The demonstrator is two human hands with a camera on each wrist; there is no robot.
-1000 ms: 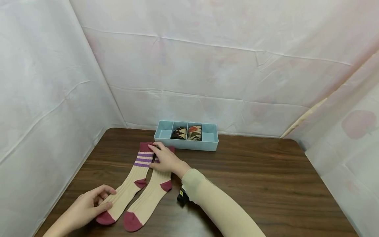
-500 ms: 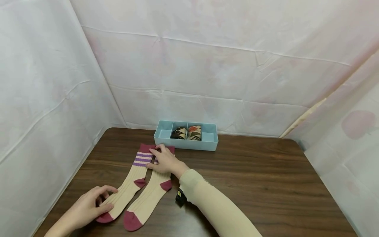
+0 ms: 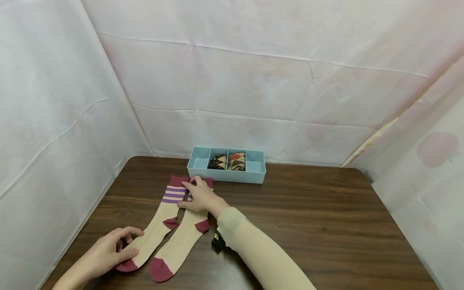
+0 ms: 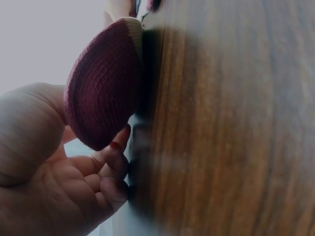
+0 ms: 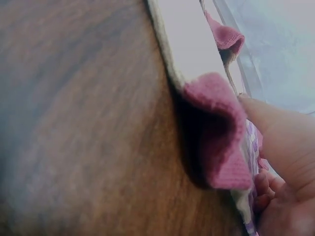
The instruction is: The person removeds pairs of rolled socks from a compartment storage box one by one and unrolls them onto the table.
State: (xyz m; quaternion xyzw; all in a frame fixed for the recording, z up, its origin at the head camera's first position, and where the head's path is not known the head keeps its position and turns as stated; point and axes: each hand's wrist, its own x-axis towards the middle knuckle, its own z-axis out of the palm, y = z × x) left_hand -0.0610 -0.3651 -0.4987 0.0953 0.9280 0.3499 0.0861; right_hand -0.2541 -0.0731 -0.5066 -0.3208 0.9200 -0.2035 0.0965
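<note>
Two cream ribbed socks with maroon toes, heels and cuffs and purple stripes lie side by side on the table. My left hand (image 3: 105,251) rests at the toe end of the left sock (image 3: 154,225), thumb and index finger apart on it. In the left wrist view the maroon toe (image 4: 103,88) bulges between thumb and fingers. My right hand (image 3: 199,196) lies over the striped upper part of the right sock (image 3: 181,241), fingers spread, the thumb reaching the left sock's edge. It hides part of the right sock's stripes. The right wrist view shows a maroon heel (image 5: 221,132) standing off the wood.
Just beyond the cuffs stands a light blue divided box (image 3: 226,175). Its two middle compartments hold rolled argyle socks, one dark (image 3: 218,162) and one with orange (image 3: 237,161). Pale cloth walls (image 3: 253,80) enclose the wooden table (image 3: 308,217) at the back and sides.
My right hand has drawn back slightly toward me along the cuffs, and the left sock's cuff has shifted a little. My left hand stays almost in place.
</note>
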